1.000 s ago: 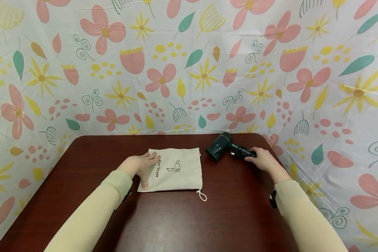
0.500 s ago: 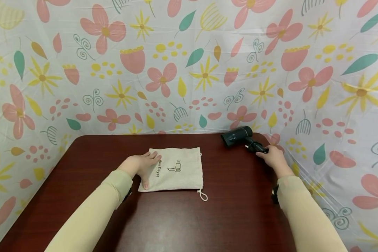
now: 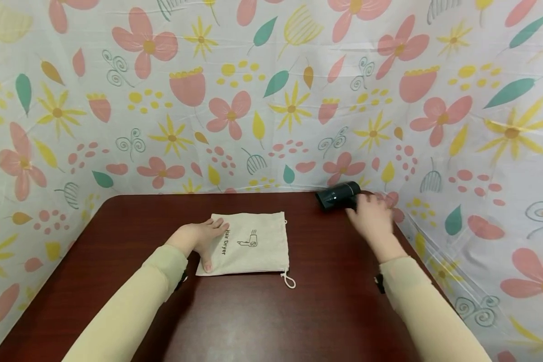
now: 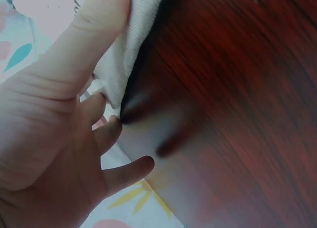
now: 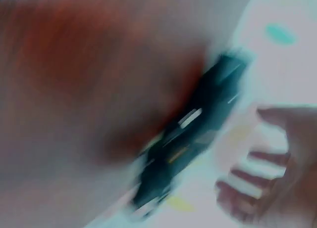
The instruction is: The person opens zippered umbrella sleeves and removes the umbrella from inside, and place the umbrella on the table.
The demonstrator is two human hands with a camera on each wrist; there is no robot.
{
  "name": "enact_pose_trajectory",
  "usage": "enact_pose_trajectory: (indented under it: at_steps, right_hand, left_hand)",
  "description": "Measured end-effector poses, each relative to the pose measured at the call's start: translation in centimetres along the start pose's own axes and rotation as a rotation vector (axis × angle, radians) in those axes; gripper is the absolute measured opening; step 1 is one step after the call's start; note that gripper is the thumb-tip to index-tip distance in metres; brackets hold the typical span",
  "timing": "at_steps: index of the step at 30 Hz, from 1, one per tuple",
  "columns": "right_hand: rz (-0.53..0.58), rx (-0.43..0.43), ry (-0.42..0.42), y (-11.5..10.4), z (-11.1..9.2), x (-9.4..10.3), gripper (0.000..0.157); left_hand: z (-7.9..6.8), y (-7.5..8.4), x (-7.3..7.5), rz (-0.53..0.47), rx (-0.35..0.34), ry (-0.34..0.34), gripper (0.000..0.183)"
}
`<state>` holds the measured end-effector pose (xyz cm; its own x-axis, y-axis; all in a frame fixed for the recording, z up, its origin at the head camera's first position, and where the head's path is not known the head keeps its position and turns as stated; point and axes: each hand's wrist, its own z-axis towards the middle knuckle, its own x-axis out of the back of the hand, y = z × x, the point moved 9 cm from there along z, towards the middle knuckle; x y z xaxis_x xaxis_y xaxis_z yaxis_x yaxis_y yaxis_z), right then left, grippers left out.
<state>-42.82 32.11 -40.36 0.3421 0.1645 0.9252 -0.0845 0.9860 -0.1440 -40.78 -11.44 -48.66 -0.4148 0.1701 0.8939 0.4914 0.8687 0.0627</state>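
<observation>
A cream cloth drawstring bag [image 3: 253, 251], printed "Hair Dryer" with a small drawing, lies flat on the table. My left hand [image 3: 201, 241] rests on its left edge, thumb near the front corner. The left wrist view shows the thumb on the cloth and the fingers spread past the bag's edge. A dark green hair dryer [image 3: 338, 195] lies at the table's far right corner, nozzle to the left. My right hand [image 3: 372, 217] is over its handle in the head view and hides most of it. In the blurred right wrist view the fingers are spread, apart from the dryer [image 5: 193, 134].
The dark red-brown wooden table [image 3: 253, 322] ends at a floral curtain [image 3: 235, 75] at the back and sides. A white cord loop [image 3: 289, 280] hangs off the bag's front right corner.
The hair dryer has moved right to the table's back corner. My right hand has let go of its handle and shifted left and up over it. The left hand stays on the bag.
</observation>
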Motion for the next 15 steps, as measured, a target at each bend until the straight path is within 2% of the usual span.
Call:
enact_pose_trajectory:
  at_steps: [1, 3, 5, 7, 10, 12, 15]
  right_hand:
    - [0.015, 0.098, 0.015, -2.8, -0.1, 0.1, 0.051]
    - [0.072, 0.306, -0.034, -8.7, -0.7, -0.2, 0.051]
    - [0.119, 0.486, -0.115, -13.9, -1.9, -1.0, 0.054]
    - [0.155, 0.6, -0.227, -17.7, -3.2, -2.2, 0.06]
    - [0.164, 0.674, -0.373, -21.0, -4.7, -4.1, 0.072]
    - [0.154, 0.687, -0.447, -22.0, -5.2, -5.5, 0.079]
    - [0.122, 0.688, -0.52, -22.3, -5.6, -7.4, 0.086]
  left_hand:
    - [-0.1, 0.0, 0.0, -0.012, -0.002, 0.003, 0.14]
    - [-0.2, 0.1, -0.1, -0.028, -0.014, 0.014, 0.139]
    - [-0.3, 0.3, -0.2, -0.044, -0.033, 0.023, 0.137]
    - [-0.3, 0.5, -0.3, -0.056, -0.057, 0.033, 0.137]
    - [-0.2, 0.7, -0.4, -0.061, -0.078, 0.043, 0.137]
    - [-0.2, 0.8, -0.4, -0.061, -0.085, 0.049, 0.137]
    - [-0.3, 0.8, -0.5, -0.068, -0.087, 0.048, 0.136]
